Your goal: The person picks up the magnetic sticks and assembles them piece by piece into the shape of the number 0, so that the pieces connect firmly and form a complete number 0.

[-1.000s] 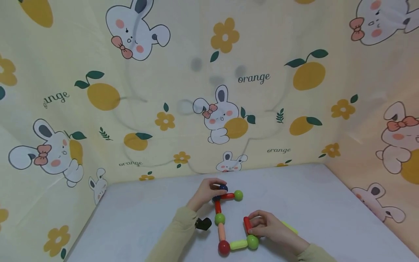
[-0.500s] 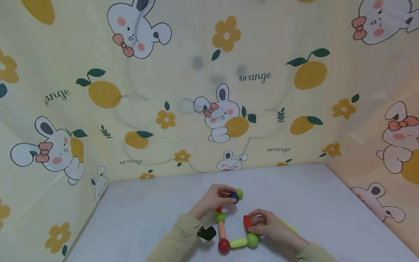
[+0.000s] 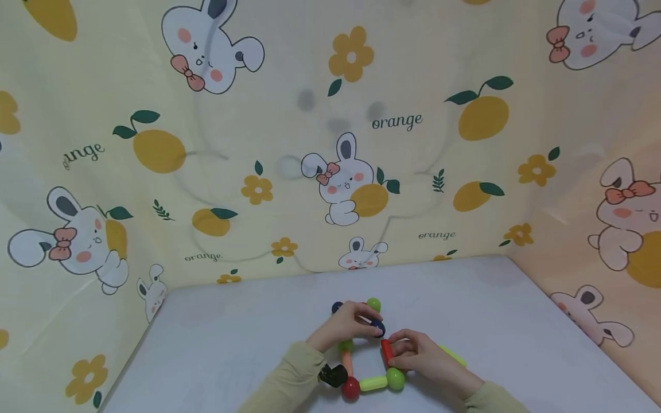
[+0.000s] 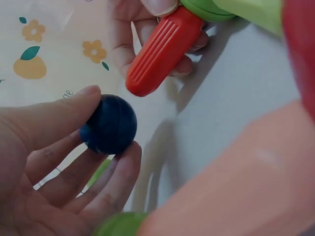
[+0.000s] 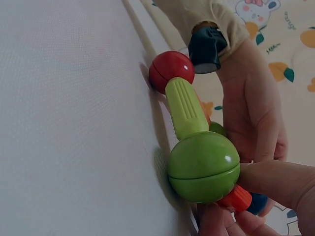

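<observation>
Thumb and fingers of my left hand (image 3: pixel 343 327) pinch a dark blue ball (image 4: pixel 110 125). A small gap parts it from the free end of a red ridged rod (image 4: pixel 160 56) in the left wrist view. My right hand (image 3: pixel 426 358) grips that rod where it joins a green ball (image 5: pixel 204 167). From this ball a yellow-green rod (image 3: pixel 373 383) runs to a red ball (image 3: pixel 351 389), and a peach rod (image 3: pixel 347 363) leads away from there. Another dark blue ball (image 3: pixel 337 307) and a green ball (image 3: pixel 374 304) lie at the far side, partly behind my left hand.
A loose yellow-green piece (image 3: pixel 454 355) lies beyond my right hand on the white table (image 3: pixel 222 338). Patterned cloth (image 3: pixel 284 143) with rabbits and oranges rises behind and at the sides. A black wrist device (image 3: pixel 333 376) is on my left wrist, close to the peach rod.
My left hand has carried the dark blue ball from the far corner rightward and nearer, up to the red rod's free end. The right hand has kept its grip in place.
</observation>
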`<move>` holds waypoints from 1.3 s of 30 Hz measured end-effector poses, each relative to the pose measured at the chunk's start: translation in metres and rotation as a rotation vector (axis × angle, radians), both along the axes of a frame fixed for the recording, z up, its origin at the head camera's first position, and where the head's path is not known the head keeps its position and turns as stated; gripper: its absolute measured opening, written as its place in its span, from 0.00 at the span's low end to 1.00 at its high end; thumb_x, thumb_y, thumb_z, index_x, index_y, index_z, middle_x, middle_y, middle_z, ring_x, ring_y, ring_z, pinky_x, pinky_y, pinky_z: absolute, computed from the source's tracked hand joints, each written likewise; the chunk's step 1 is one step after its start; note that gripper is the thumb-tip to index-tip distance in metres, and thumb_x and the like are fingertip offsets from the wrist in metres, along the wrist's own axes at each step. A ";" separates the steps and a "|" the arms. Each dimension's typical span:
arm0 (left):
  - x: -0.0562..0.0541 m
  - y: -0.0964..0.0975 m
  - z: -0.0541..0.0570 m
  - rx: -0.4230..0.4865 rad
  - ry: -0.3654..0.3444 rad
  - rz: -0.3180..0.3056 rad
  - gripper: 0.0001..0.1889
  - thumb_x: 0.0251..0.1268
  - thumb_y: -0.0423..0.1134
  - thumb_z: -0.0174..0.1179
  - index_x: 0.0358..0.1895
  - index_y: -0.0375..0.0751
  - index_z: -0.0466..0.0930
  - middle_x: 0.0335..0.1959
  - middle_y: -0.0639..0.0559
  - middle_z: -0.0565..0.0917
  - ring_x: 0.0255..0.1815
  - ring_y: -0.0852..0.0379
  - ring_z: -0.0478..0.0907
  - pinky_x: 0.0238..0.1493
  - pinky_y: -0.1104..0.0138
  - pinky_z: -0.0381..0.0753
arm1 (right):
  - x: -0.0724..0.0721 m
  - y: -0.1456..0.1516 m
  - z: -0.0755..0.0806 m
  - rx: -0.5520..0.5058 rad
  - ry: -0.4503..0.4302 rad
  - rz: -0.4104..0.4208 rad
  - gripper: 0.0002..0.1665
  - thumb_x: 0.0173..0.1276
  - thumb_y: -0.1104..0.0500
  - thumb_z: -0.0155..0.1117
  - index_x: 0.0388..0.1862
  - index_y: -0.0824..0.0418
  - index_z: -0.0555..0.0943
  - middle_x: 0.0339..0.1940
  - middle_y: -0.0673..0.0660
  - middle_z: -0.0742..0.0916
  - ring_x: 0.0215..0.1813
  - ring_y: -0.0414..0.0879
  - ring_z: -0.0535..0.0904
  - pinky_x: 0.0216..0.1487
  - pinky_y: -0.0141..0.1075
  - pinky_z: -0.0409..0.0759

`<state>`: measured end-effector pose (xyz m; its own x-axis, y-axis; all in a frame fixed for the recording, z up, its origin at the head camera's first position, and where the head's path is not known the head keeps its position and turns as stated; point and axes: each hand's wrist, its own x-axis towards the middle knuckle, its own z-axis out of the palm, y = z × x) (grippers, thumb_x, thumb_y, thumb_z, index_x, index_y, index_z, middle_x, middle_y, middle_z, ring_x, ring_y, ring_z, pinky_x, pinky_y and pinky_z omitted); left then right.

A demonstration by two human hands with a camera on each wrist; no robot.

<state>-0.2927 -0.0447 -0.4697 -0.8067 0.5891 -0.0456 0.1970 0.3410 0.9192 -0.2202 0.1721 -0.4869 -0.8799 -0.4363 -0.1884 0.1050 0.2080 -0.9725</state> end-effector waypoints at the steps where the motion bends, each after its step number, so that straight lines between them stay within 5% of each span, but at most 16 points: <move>1: 0.001 0.001 0.000 -0.009 0.006 -0.006 0.14 0.56 0.36 0.69 0.46 0.39 0.84 0.38 0.59 0.83 0.36 0.62 0.80 0.38 0.70 0.80 | 0.000 0.000 0.000 -0.008 0.003 0.004 0.23 0.63 0.63 0.66 0.54 0.71 0.71 0.40 0.59 0.86 0.41 0.48 0.81 0.43 0.38 0.81; 12: 0.005 0.005 0.003 -0.049 -0.001 0.016 0.11 0.61 0.42 0.66 0.44 0.43 0.85 0.36 0.59 0.83 0.35 0.62 0.79 0.36 0.70 0.79 | 0.001 -0.002 0.000 -0.012 0.018 0.005 0.22 0.62 0.64 0.67 0.52 0.71 0.72 0.39 0.58 0.85 0.40 0.47 0.80 0.40 0.36 0.80; 22: 0.007 -0.011 0.010 0.069 -0.090 0.050 0.16 0.66 0.41 0.61 0.51 0.34 0.80 0.41 0.47 0.83 0.40 0.50 0.83 0.44 0.61 0.83 | 0.000 -0.003 -0.001 0.054 0.002 -0.025 0.23 0.62 0.62 0.67 0.53 0.70 0.73 0.39 0.56 0.86 0.40 0.48 0.81 0.41 0.38 0.81; 32: 0.016 -0.043 0.017 0.134 -0.113 0.175 0.17 0.66 0.43 0.62 0.53 0.37 0.80 0.47 0.40 0.83 0.44 0.45 0.82 0.47 0.59 0.82 | 0.003 -0.007 0.004 0.101 0.022 -0.039 0.22 0.62 0.63 0.67 0.52 0.71 0.75 0.37 0.55 0.85 0.39 0.46 0.80 0.40 0.38 0.81; 39: 0.023 -0.067 0.013 0.082 -0.096 0.263 0.17 0.64 0.43 0.63 0.52 0.39 0.80 0.42 0.48 0.83 0.41 0.49 0.81 0.46 0.60 0.81 | 0.001 -0.008 0.001 0.126 0.049 -0.058 0.22 0.60 0.62 0.69 0.51 0.69 0.76 0.35 0.55 0.84 0.36 0.47 0.80 0.37 0.38 0.81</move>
<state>-0.2694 -0.1117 -0.4566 -0.9266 0.3649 -0.0906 0.0219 0.2929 0.9559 -0.2192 0.1643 -0.4855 -0.9124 -0.3603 -0.1942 0.0730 0.3237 -0.9433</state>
